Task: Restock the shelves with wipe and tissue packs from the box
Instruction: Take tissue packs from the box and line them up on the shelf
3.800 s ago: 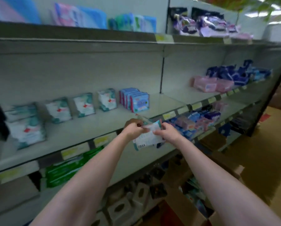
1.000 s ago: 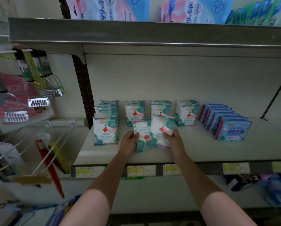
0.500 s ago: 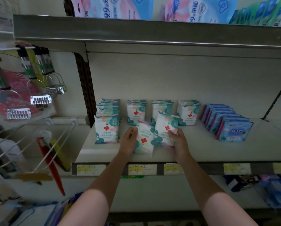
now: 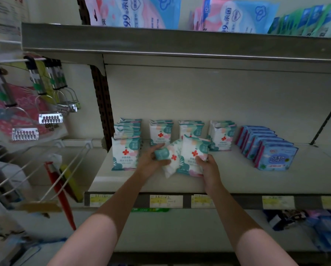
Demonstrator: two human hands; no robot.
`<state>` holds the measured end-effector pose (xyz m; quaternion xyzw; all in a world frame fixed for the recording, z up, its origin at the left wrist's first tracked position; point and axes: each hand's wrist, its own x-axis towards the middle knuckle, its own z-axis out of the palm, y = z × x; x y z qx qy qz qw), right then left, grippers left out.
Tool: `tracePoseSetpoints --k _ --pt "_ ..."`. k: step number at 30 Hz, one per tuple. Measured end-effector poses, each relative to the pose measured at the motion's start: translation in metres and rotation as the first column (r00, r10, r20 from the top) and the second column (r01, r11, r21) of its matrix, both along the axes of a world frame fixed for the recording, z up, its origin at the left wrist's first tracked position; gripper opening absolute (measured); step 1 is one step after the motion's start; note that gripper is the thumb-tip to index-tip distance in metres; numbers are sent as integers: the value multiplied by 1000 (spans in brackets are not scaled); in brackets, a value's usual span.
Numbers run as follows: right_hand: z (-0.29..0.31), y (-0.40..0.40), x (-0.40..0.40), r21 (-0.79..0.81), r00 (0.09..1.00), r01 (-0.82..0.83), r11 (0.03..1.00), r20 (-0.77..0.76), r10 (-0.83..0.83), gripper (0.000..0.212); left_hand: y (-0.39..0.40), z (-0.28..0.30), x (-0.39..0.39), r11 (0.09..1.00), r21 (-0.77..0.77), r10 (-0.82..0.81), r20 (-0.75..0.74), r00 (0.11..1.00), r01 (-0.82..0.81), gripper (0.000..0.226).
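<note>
Left hand (image 4: 153, 160) squeezing a tilted wipe pack (image 4: 171, 158), right hand (image 4: 208, 167) gripping an upright pack (image 4: 193, 154), both on the shelf (image 4: 256, 181)

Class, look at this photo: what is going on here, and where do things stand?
A person is restocking a shop shelf. The left hand grips a tilted wipe pack, and the right hand holds another wipe pack upright beside it. Both packs are at the front of the shelf, ahead of four rows of matching packs. Blue packs stand to the right.
</note>
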<state>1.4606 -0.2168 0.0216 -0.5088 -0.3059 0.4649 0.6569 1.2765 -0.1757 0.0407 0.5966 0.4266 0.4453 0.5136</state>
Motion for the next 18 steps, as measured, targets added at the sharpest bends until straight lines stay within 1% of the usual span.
tracePoseSetpoints --k 1,2,4,6,7,9,10,12,14,16,18 --pt "1 0 0 -6 1000 -2 1000 2 2 8 1 7 0 999 -15 37 76 996 -36 60" --pt "1 0 0 -7 1000 -6 1000 6 6 8 3 14 0 996 -30 85 119 989 -82 56" --pt "1 -1 -1 6 1000 -23 1000 -3 23 11 6 23 1 987 -37 163 136 977 -159 41" --pt "2 -2 -1 25 998 -56 998 -16 56 10 10 28 3 978 -40 210 161 964 -206 23" --pt "2 -3 -1 30 997 -78 997 -26 78 9 11 29 4 975 -49 223 168 960 -218 17" --pt "2 -3 0 46 991 -129 991 -32 131 9 12 30 9 974 -75 225 181 957 -215 13" --pt "2 -2 0 55 986 -158 986 -36 160 10 12 32 12 974 -93 218 182 959 -204 15" --pt "2 -1 -2 67 975 -212 975 -51 216 11 14 35 16 975 -133 198 156 968 -178 25" --pt "2 -1 -3 62 971 -237 969 -24 239 13 17 38 19 975 -157 179 112 978 -160 28" --pt "1 0 -3 51 968 -249 967 3 249 15 20 41 22 973 -159 178 55 983 -167 26" --pt "0 2 -1 36 965 -260 965 20 260 27 22 44 25 978 -137 157 -25 987 -159 20"
